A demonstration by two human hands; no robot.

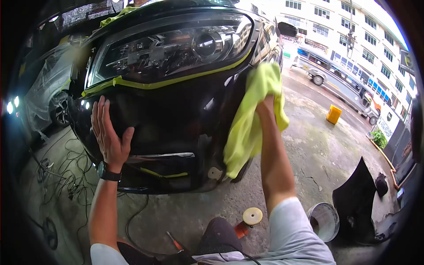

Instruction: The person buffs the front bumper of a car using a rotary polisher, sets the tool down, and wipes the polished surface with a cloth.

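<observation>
My left hand [109, 134] rests flat against the black bumper [163, 115], fingers stretched upward, with a dark watch on the wrist. At the bumper's right side, my right hand [266, 104] is mostly covered by a blurred yellow-green cloth [260, 110], which hangs down along the car's corner; its fingers are hidden. Above the hands is the headlight [172, 48], with yellow-green tape [163, 84] along its lower edge. A shorter strip of tape [163, 174] sits low on the bumper, below a shiny trim piece [163, 155].
A polisher with a round pad [252, 216] lies on the floor near my knee. Tangled cables [70, 172] spread at left. A bucket [323, 222] and black panel [355, 198] are at right, a yellow container [334, 114] beyond. A plastic-covered car [46, 88] stands left.
</observation>
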